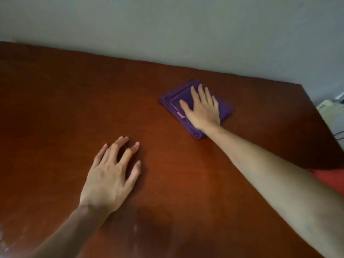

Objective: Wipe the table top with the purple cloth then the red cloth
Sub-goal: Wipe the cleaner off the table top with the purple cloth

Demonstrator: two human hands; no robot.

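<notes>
brown bench [55, 108] half done at best: right hand [202, 108] pressed flat, fingers spread, on purple cloth [225, 110]; left hand [109, 175] rests splayed; red cloth [329, 178] waits.

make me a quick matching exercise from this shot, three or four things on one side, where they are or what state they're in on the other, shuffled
Things:
1. purple cloth
2. left hand
3. right hand
4. red cloth

States:
A. fingers spread, on the bare table top
B. pressed flat on a folded cloth
C. partly hidden behind the right forearm at the table's right edge
D. folded, lying near the far edge

Pairs: 1-D, 2-A, 3-B, 4-C
</notes>
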